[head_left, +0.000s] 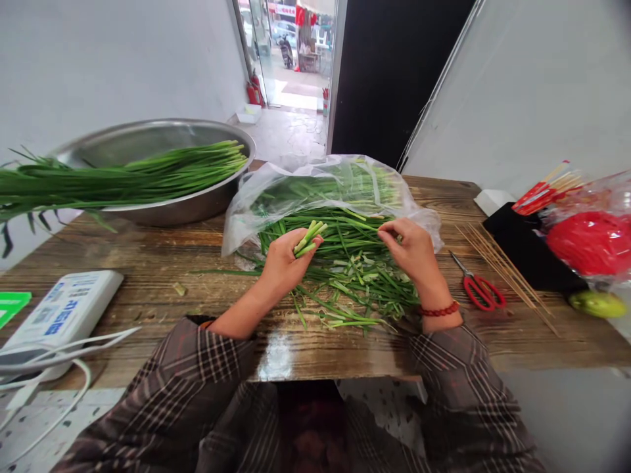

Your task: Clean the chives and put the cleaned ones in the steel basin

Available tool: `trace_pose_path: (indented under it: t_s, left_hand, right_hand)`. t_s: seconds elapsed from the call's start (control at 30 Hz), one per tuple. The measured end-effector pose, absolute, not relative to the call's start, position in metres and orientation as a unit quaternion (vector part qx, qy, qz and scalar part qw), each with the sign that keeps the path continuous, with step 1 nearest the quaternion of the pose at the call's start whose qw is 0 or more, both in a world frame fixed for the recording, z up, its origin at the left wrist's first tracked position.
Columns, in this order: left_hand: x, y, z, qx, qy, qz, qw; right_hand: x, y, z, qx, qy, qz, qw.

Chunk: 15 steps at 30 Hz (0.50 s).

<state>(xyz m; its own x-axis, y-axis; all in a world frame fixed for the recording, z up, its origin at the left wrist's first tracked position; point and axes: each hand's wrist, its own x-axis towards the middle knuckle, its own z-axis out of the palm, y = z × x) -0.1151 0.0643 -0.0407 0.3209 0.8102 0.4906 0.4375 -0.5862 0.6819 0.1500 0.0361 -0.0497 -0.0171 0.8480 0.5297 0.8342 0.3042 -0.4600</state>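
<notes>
My left hand (286, 259) is closed around a small bunch of garlic chives (311, 235), their pale cut-looking ends poking out above the thumb. To the right, my right hand (408, 246) hovers at the edge of the pile with thumb and forefinger pinched together; whatever is between the fingertips is too small to make out. Beneath and between both hands lies a heap of loose garlic chives (340, 230), partly inside a clear plastic bag (296, 172). Nearer me, trimmed scraps and leaves (367, 289) are scattered on the wooden table (315, 351).
At the left, a large steel basin (197, 203) holds a long bundle of chives (162, 172) hanging over its rim. A white box-shaped device (64, 315) with cables sits nearby. Red-handled scissors (480, 289), thin wooden skewers (507, 276) and a black box (527, 253) lie right.
</notes>
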Motion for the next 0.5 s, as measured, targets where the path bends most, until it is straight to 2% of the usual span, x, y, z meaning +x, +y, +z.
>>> trace_pose_path:
  t_s: [0.1,0.33,0.5]
  left_hand:
    - [-0.116,0.059,-0.038,0.772,0.396,0.445,0.222]
    - [-0.115,0.056,-0.039,0.817,0.271,0.485,0.155]
    - [-0.115,0.061,-0.048,0.907,0.224,0.348,0.079]
  right_hand:
    - [0.14,0.034,-0.046,-0.56,-0.707,0.042,0.43]
    - [0.11,0.026,-0.044,-0.519,-0.762,0.059,0.384]
    - [0.091,0.019,-0.04,-0.458,-0.788,0.118,0.396]
